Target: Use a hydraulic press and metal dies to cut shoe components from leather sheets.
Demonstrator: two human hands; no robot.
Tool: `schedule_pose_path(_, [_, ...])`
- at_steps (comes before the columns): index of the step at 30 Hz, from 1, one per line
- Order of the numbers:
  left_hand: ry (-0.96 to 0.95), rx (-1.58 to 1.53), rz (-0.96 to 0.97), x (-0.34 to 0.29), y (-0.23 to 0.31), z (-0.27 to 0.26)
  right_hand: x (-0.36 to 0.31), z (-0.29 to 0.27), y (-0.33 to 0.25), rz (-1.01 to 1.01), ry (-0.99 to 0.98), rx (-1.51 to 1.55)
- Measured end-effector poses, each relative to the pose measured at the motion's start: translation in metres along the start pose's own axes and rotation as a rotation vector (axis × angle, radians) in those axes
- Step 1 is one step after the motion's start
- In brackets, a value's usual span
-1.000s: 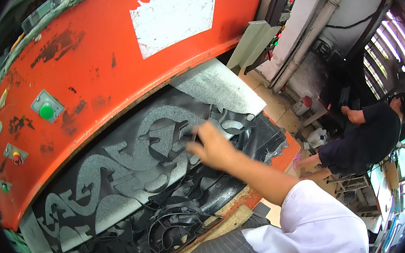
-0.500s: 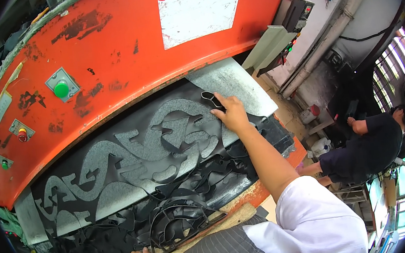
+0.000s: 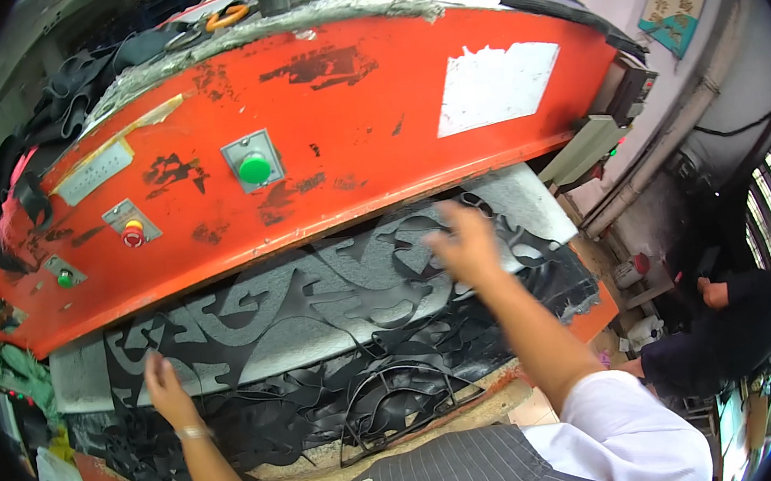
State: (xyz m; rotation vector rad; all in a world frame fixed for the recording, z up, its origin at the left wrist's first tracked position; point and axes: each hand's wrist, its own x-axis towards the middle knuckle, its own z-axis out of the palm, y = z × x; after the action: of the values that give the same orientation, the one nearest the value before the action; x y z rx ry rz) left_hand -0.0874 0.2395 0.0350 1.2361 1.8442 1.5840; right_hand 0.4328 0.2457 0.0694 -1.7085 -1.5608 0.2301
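Observation:
A dark sheet (image 3: 315, 304) with curling cut-out openings lies on the pale press bed (image 3: 82, 377), which shows through the gaps. Over the sheet's right part hovers my right hand (image 3: 469, 249), fingers apart and slightly smeared by motion, with nothing visible in it. Just beyond its fingertips, a small dark ring-shaped cutting die (image 3: 475, 200) sits near the press opening. My left hand (image 3: 165, 388) is at the sheet's left end, fingers stretched out; whether they touch the sheet I cannot tell.
An orange press beam (image 3: 345, 123) with a green button (image 3: 254, 168) and a red knob (image 3: 133, 233) spans the far side. Dark scraps (image 3: 282, 420) and a black metal frame (image 3: 352, 418) lie along the near edge. Another person (image 3: 729, 336) is at the right.
My left hand has risen from the near wooden edge to the sheet's left end. My right hand has let go of the small die. The view has shifted, showing more of the press's top.

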Motion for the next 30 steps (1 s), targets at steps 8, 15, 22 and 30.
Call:
schedule_pose_path(8, [0.485, 0.350, 0.343, 0.203, -0.018, -0.074, 0.051, 0.069, -0.205, -0.347, 0.034, 0.295])
schedule_pose_path(15, [-0.145, 0.053, 0.212, 0.049, -0.028, -0.093, -0.025, 0.062, -0.175, -0.247, -0.037, 0.278])
schedule_pose_path(22, [-0.561, 0.380, 0.116, -0.232, 0.014, -0.066, -0.100, 0.034, -0.098, 0.029, -0.188, 0.104])
schedule_pose_path(30, [-0.358, 0.600, 0.440, -0.279, 0.019, -0.039, -0.069, -0.021, 0.021, 0.005, -0.029, -0.176])
